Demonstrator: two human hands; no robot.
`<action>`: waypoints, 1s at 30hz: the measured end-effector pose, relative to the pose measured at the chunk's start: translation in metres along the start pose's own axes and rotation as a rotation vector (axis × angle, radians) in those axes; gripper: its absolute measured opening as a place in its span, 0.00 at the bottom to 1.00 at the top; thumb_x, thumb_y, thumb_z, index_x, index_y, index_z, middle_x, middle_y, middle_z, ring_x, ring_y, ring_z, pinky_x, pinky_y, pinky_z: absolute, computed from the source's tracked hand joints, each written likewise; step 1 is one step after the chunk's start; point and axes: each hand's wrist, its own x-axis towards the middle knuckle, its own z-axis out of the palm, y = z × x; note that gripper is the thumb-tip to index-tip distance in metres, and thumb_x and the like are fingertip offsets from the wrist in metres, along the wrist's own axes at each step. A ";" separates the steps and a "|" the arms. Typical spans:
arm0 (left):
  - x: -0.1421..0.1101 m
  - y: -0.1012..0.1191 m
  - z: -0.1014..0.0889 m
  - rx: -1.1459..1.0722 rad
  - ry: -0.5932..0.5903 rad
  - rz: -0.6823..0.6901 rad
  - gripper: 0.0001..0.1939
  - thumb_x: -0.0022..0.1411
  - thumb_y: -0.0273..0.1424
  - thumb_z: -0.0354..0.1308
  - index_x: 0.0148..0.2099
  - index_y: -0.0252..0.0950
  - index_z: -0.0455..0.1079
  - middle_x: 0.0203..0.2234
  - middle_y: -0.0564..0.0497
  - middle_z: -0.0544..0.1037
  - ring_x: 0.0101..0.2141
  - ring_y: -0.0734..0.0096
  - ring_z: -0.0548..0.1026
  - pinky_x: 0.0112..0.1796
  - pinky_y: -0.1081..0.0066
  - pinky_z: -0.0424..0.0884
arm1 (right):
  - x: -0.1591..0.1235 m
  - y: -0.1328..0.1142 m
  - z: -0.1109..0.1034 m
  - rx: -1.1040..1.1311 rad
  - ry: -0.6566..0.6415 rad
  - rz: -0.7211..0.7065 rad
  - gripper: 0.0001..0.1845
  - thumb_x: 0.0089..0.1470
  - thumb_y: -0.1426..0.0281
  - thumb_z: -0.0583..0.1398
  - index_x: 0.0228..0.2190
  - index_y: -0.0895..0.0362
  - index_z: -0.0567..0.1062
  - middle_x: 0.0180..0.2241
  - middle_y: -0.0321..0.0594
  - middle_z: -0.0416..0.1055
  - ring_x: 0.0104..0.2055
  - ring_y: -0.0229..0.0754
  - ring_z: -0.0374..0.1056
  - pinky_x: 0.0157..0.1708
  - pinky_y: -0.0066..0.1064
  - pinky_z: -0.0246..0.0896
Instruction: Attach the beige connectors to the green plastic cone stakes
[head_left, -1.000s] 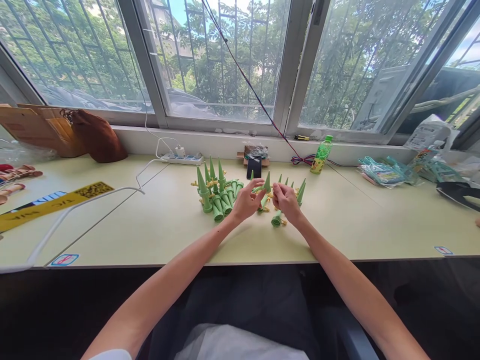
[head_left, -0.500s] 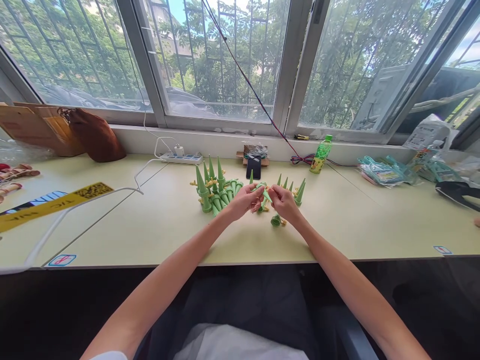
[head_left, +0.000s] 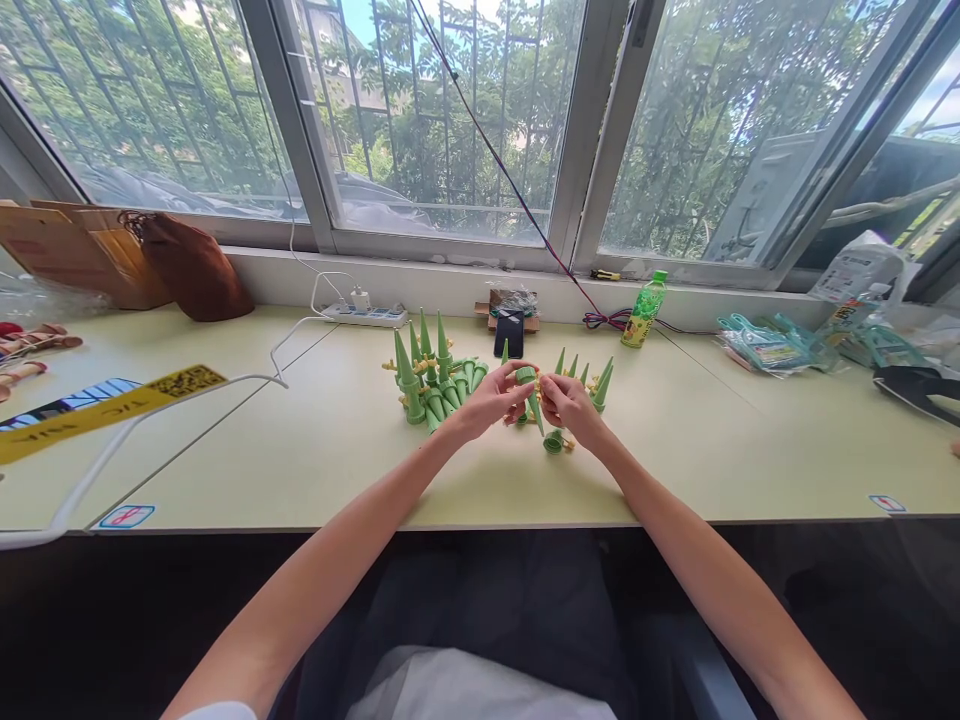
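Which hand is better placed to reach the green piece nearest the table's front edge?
Probably the right hand: it is closer to that green piece, while the left hand is farther off and holds an upturned green cone.

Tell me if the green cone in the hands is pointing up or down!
Down, a bit slanted: the green cone has its wide end on top, at the left hand, and its narrow tip below.

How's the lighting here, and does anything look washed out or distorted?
Head view: daylight through the windows, patches of sky near white; head view: dark below the table; head view: window frames splay outward toward the top; head view: the held green cone shows little fine detail.
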 end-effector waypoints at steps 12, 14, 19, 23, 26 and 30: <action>0.002 -0.015 0.005 0.745 0.223 0.431 0.18 0.64 0.31 0.53 0.56 0.40 0.66 0.44 0.47 0.75 0.31 0.77 0.72 0.28 0.78 0.69 | 0.002 -0.005 -0.001 0.214 -0.006 0.116 0.26 0.52 0.55 0.63 0.19 0.54 0.54 0.15 0.24 0.43 0.13 0.28 0.43 0.13 0.23 0.33; 0.003 -0.015 0.005 0.737 0.247 0.415 0.19 0.65 0.33 0.54 0.57 0.41 0.65 0.42 0.48 0.76 0.30 0.77 0.73 0.27 0.78 0.68 | 0.003 -0.004 0.000 0.231 0.002 0.094 0.25 0.53 0.56 0.62 0.19 0.54 0.55 0.14 0.24 0.44 0.13 0.28 0.44 0.13 0.23 0.35; 0.004 -0.014 0.008 0.655 0.298 0.355 0.21 0.65 0.40 0.55 0.58 0.41 0.64 0.37 0.49 0.74 0.29 0.77 0.73 0.27 0.78 0.69 | 0.006 -0.001 0.001 0.248 0.038 0.024 0.22 0.55 0.56 0.61 0.20 0.55 0.60 0.13 0.26 0.51 0.13 0.30 0.49 0.13 0.25 0.43; 0.005 -0.012 0.007 0.534 0.314 0.301 0.23 0.64 0.45 0.55 0.56 0.40 0.63 0.34 0.51 0.72 0.27 0.78 0.71 0.27 0.79 0.68 | 0.007 0.000 0.000 0.172 0.107 -0.040 0.22 0.54 0.52 0.60 0.22 0.55 0.62 0.15 0.28 0.56 0.13 0.31 0.52 0.13 0.26 0.46; 0.006 -0.009 0.006 0.384 0.344 0.222 0.24 0.64 0.51 0.51 0.48 0.36 0.66 0.27 0.53 0.70 0.21 0.80 0.67 0.21 0.79 0.63 | 0.006 0.000 -0.001 0.047 0.140 -0.093 0.23 0.55 0.49 0.59 0.23 0.54 0.63 0.16 0.29 0.57 0.14 0.32 0.52 0.14 0.26 0.46; 0.005 -0.002 0.007 0.114 0.315 0.020 0.27 0.64 0.54 0.48 0.44 0.34 0.67 0.20 0.54 0.67 0.17 0.79 0.63 0.16 0.78 0.59 | 0.002 0.002 0.002 -0.254 0.128 -0.165 0.23 0.59 0.50 0.55 0.23 0.54 0.63 0.17 0.31 0.59 0.18 0.32 0.52 0.18 0.26 0.46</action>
